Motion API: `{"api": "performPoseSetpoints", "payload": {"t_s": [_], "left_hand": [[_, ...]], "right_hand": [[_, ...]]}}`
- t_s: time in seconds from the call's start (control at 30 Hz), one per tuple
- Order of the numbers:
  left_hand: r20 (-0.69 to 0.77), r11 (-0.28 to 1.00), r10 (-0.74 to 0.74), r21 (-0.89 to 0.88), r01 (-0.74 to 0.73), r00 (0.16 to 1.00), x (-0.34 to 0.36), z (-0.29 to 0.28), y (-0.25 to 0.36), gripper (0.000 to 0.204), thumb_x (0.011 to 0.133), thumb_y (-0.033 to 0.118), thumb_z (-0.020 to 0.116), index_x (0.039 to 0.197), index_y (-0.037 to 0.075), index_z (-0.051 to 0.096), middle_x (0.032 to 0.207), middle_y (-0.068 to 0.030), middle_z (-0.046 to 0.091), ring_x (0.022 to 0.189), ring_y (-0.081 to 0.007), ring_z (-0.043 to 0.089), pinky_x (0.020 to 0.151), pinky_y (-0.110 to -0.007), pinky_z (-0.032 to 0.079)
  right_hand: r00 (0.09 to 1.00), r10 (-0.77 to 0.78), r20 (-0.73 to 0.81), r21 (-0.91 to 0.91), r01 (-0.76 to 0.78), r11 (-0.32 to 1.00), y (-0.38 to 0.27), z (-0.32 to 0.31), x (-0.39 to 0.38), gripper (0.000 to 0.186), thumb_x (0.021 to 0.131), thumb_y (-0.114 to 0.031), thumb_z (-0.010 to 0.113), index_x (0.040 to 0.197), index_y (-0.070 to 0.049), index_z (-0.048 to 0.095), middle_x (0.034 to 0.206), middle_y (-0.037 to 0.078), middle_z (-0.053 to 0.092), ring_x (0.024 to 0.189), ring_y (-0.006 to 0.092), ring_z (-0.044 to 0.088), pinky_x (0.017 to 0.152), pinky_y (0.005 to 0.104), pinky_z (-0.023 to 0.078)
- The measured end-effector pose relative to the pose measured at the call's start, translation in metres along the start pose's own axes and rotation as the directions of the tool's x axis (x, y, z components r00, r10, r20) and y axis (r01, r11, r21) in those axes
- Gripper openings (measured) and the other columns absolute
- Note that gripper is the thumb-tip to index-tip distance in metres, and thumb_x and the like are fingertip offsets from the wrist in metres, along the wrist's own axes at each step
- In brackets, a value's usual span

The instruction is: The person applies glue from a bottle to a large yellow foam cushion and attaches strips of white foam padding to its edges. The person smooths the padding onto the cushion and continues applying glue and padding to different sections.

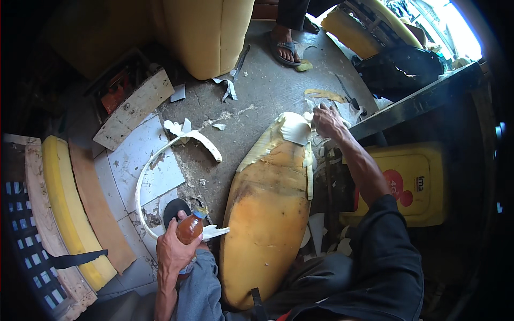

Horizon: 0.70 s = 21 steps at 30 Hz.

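Observation:
My left hand (pixel 174 250) is wrapped round a clear plastic bottle (pixel 189 230) of amber-brown liquid with a blue neck, above my left knee. Between my legs lies a long, worn orange-yellow foam pad (pixel 265 235), its near end against me. Pale cream foam (pixel 293 130) covers its far end, with ragged edges and a thin strip down the right side. There my right hand (pixel 327 122) is closed, fingers bent at the right edge of the pale foam. What its fingertips pinch, if anything, is too small to make out.
A curved white foam strip (pixel 140 187) and scraps lie on the floor at left. A wooden board (pixel 134 109) leans beyond them; a yellow padded piece (pixel 67 203) stands far left. A yellow container (pixel 423 187) lies right, below a dark beam (pixel 423 99). A person's sandalled foot (pixel 284 48) is ahead.

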<state>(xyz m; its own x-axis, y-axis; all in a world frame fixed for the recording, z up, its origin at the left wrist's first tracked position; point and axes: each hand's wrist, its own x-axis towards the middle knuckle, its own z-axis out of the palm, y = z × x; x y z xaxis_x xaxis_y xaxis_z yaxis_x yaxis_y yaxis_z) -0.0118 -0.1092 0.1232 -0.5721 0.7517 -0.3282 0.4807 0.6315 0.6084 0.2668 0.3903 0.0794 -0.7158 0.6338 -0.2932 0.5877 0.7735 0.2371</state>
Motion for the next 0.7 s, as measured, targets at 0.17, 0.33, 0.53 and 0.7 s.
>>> {"api": "performPoseSetpoints", "payload": {"t_s": [0.17,0.33,0.53,0.7], "left_hand": [[0.033,1.000,-0.007,-0.010,0.007,0.999,0.004,-0.002,0.013,0.047,0.076,0.034,0.088,0.098,0.003,0.061,0.092,-0.0229,0.074,0.090,-0.0426,0.074,0.078,-0.047,0.058],[0.034,0.999,0.040,0.004,-0.040,0.999,0.008,0.004,0.019,0.046,0.076,0.032,0.088,0.097,0.002,0.061,0.090,-0.0222,0.073,0.088,-0.0421,0.074,0.076,-0.047,0.057],[0.006,0.997,0.076,0.015,-0.076,0.997,0.008,0.014,0.023,0.046,0.076,0.032,0.089,0.095,0.002,0.061,0.085,-0.0210,0.072,0.083,-0.0388,0.074,0.074,-0.046,0.056],[0.061,0.999,0.050,-0.005,-0.050,0.997,0.006,0.012,0.032,0.046,0.076,0.031,0.090,0.095,0.001,0.061,0.086,-0.0196,0.072,0.082,-0.0379,0.073,0.075,-0.045,0.055]], "right_hand": [[0.907,0.113,-0.406,0.357,0.044,0.933,0.000,0.012,-0.015,0.028,0.090,-0.012,0.062,0.104,-0.021,0.084,0.100,0.009,0.066,0.104,0.0282,0.061,0.086,0.0448,0.050],[0.945,0.142,-0.294,0.105,-0.115,0.988,-0.011,-0.004,-0.014,0.022,0.091,-0.021,0.064,0.100,-0.025,0.083,0.102,0.006,0.068,0.111,0.0257,0.059,0.090,0.0435,0.048],[0.950,0.236,-0.203,0.219,-0.190,0.957,-0.005,0.008,-0.021,0.021,0.091,-0.021,0.064,0.099,-0.021,0.083,0.110,0.006,0.069,0.115,0.0259,0.058,0.094,0.0477,0.049],[0.897,0.301,-0.323,0.438,-0.140,0.888,0.001,0.075,-0.044,0.018,0.085,-0.018,0.069,0.096,-0.017,0.084,0.092,0.007,0.069,0.097,0.0268,0.062,0.093,0.0410,0.048]]}}
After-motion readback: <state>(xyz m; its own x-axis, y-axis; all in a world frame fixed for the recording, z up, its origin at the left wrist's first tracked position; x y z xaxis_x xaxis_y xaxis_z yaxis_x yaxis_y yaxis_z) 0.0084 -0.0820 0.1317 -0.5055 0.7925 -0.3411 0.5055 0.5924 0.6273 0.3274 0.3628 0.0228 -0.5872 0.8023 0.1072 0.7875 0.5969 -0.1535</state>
